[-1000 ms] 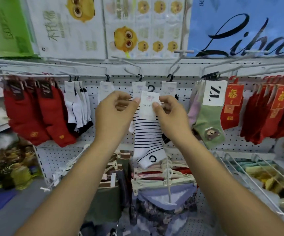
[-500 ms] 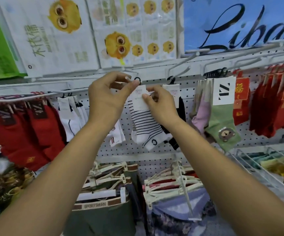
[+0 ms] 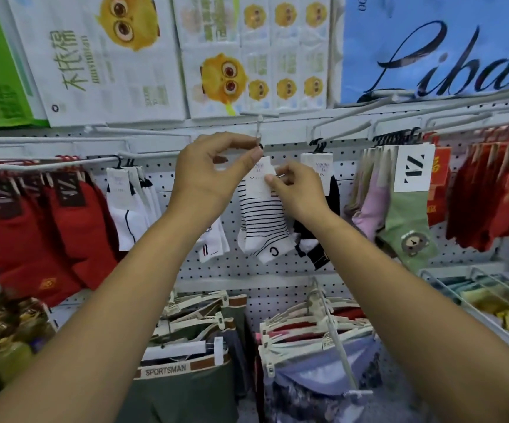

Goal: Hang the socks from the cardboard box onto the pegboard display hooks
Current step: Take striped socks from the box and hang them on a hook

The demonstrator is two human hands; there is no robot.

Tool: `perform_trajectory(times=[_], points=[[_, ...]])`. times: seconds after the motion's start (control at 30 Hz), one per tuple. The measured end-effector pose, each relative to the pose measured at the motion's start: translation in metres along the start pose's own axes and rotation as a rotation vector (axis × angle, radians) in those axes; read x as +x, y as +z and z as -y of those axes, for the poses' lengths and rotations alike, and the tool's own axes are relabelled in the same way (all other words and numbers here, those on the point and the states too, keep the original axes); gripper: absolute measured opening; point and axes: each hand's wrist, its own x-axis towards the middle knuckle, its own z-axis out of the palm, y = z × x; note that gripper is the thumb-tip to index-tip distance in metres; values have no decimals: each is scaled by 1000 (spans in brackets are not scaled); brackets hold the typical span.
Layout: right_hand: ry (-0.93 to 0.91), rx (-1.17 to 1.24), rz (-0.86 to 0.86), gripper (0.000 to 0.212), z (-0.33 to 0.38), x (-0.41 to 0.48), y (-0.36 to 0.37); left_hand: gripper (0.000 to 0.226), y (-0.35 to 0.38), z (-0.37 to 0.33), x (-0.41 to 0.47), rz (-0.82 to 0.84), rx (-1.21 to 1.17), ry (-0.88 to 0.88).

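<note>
I am holding up the white-and-black striped ankle sock [image 3: 262, 230] by its white paper header card [image 3: 258, 181]. My left hand [image 3: 213, 169] is pinching the card's top, thumb against forefinger, beside the small black plastic hanger loop [image 3: 261, 146], and my right hand [image 3: 300, 190] is pinching the card's right edge. The sock is hanging straight down between my wrists, before the white pegboard [image 3: 247, 267]. The grey metal display hook [image 3: 258, 129] is ending just above my left hand (the nearer one), its rod pointing out at me, so I judge the loop is needing a lift, then a push back.
</note>
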Motion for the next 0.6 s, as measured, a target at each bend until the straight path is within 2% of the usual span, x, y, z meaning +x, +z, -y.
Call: perform_trajectory(times=[0.1,0.27,0.43,0.6], points=[[24,-7,-21,21,-5,-17,-1,18,-4,5,-8,13,9,9],[50,-31,-108,26,-14,-74,-4,14,-6,11,-44,77,-165,-144],[73,-97,-218,25,-23,-168,-27,19,7,15,-118,292,-271,-205],[238,-216,-330,31,-36,-282,-67,20,27,3,-193,468,-375,-242]])
